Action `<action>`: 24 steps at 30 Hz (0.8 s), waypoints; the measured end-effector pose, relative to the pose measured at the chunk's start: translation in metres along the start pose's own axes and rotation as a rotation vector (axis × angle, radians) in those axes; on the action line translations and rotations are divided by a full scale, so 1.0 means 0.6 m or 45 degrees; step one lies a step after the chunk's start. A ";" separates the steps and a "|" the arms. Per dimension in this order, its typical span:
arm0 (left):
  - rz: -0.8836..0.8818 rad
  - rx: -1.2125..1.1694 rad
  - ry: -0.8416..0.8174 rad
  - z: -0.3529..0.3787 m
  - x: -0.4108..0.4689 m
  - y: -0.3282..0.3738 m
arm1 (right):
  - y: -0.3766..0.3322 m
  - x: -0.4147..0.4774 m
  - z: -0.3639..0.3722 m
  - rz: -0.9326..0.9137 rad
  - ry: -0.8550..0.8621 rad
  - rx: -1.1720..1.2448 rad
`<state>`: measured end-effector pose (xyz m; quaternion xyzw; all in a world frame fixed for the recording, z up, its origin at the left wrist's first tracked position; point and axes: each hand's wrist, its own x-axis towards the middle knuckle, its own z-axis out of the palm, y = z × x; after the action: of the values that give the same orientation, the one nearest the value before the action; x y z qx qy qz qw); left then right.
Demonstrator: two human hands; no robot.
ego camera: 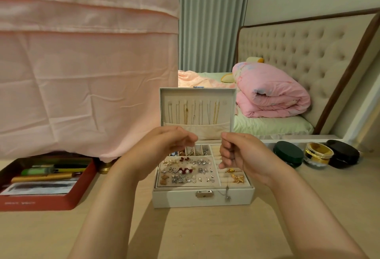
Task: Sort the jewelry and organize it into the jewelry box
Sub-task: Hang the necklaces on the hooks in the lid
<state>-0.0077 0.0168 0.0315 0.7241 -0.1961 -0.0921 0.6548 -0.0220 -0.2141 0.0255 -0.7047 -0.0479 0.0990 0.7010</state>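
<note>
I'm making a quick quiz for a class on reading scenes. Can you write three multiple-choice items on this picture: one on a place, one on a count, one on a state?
1. Where is the red tray relative to the jewelry box?
A. on its left
B. on its right
C. inside it

2. How many round jars stand right of the box?
A. one
B. three
C. five

3. The box lid is
A. shut
B. missing
C. open and upright

Answers: 1 A, the tray lies at the left edge. 2 B, a green jar, a gold jar and a black jar. 3 C, necklaces hang inside it.
</note>
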 end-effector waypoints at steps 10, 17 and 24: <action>0.041 -0.144 -0.167 0.056 0.013 0.038 | -0.012 -0.019 0.011 -0.084 -0.281 -0.013; 0.020 0.079 -0.233 0.054 0.045 0.113 | -0.064 -0.029 -0.009 -0.130 -0.229 -0.047; -0.128 0.272 -0.452 0.052 0.062 0.130 | -0.085 -0.026 -0.035 -0.122 -0.342 -0.135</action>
<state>0.0011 -0.0318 0.1091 0.7707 -0.2807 -0.2295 0.5240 -0.0291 -0.2369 0.0777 -0.7180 -0.1798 0.1562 0.6540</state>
